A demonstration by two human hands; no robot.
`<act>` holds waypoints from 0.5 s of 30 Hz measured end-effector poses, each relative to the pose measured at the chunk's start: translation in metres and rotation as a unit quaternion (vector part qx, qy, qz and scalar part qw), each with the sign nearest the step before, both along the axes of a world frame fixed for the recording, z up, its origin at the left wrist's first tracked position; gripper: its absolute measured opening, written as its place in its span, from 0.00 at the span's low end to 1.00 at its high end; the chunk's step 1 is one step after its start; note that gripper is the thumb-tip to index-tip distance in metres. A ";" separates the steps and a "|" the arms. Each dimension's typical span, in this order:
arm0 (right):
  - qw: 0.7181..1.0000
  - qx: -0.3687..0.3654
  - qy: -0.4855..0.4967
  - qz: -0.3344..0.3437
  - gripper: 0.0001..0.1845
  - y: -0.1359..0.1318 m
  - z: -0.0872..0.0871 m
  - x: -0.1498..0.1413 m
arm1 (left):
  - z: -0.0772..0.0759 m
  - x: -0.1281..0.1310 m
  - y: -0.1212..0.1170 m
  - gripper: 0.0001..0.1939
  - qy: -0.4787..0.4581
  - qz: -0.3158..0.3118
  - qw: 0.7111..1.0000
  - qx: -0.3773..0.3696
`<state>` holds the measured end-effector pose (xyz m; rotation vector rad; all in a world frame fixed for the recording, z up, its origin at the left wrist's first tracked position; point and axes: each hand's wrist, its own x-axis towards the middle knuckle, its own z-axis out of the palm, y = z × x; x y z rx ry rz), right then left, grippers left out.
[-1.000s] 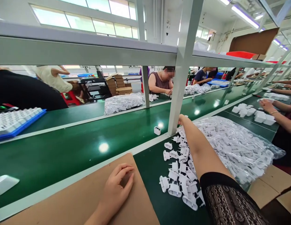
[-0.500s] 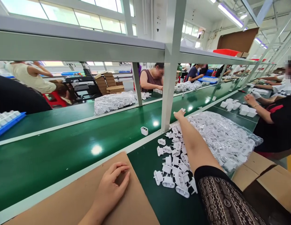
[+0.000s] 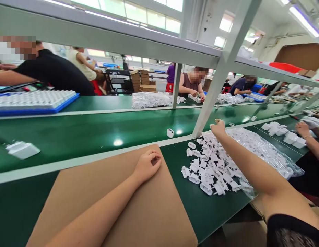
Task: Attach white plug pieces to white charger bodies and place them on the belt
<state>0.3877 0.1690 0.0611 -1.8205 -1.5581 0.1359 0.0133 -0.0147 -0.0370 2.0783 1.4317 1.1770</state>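
My left hand (image 3: 148, 165) rests on a sheet of brown cardboard (image 3: 118, 212). Its fingers are loosely curled with a gap to the thumb, and they hold nothing. Stretched forward over the pile, my right hand (image 3: 218, 127) is beside the metal post, at the near edge of the green belt (image 3: 139, 128). Its small fingertips look pale and apart, with no part visible between them. Beneath that forearm lie many loose white plastic plug parts (image 3: 205, 168) with pins. A clear bag (image 3: 262, 147) of similar parts lies behind the arm. One white oval housing (image 3: 170, 133) sits on the belt.
A white metal post (image 3: 213, 92) carries a shelf (image 3: 123, 37) over the belt. Another white housing (image 3: 23, 150) is on the belt at left. Across it stand a blue tray (image 3: 56, 109) of white parts and a bagged heap (image 3: 151, 100). Co-workers sit on both sides.
The view has swung left, bringing the blue tray and a second white housing on the belt into sight. My right hand remains stretched toward the belt edge; my left still rests on the cardboard.
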 end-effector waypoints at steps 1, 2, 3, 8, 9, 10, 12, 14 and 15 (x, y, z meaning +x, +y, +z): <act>1.000 -0.013 -0.013 0.018 0.21 -0.014 0.000 -0.004 | -0.001 0.000 0.001 0.08 -0.005 0.002 1.000 -0.004; 0.998 -0.031 -0.025 0.046 0.22 -0.028 -0.001 -0.009 | -0.002 -0.001 0.002 0.07 -0.011 0.004 1.000 -0.009; 0.995 -0.050 -0.039 0.077 0.22 -0.042 -0.004 -0.016 | -0.003 -0.001 0.003 0.07 -0.019 0.005 1.000 -0.013; 0.975 -0.126 -0.103 0.148 0.18 -0.090 -0.032 -0.061 | -0.005 -0.002 0.003 0.07 -0.042 0.008 0.998 -0.035; 0.975 -0.136 -0.109 0.140 0.17 -0.093 -0.038 -0.069 | -0.004 -0.002 0.003 0.06 -0.042 0.011 0.998 -0.041; 0.975 -0.146 -0.112 0.127 0.17 -0.094 -0.042 -0.077 | -0.003 -0.002 0.003 0.06 -0.041 0.015 0.998 -0.049; 0.975 -0.163 -0.106 0.103 0.13 -0.091 -0.047 -0.088 | -0.002 -0.003 0.002 0.06 -0.038 0.025 0.997 -0.063; 0.977 -0.174 -0.090 0.088 0.08 -0.084 -0.046 -0.095 | -0.002 -0.003 0.004 0.05 -0.031 0.038 0.996 -0.074; 0.978 -0.176 -0.078 0.086 0.07 -0.081 -0.045 -0.096 | -0.002 -0.003 0.006 0.05 -0.027 0.046 0.995 -0.081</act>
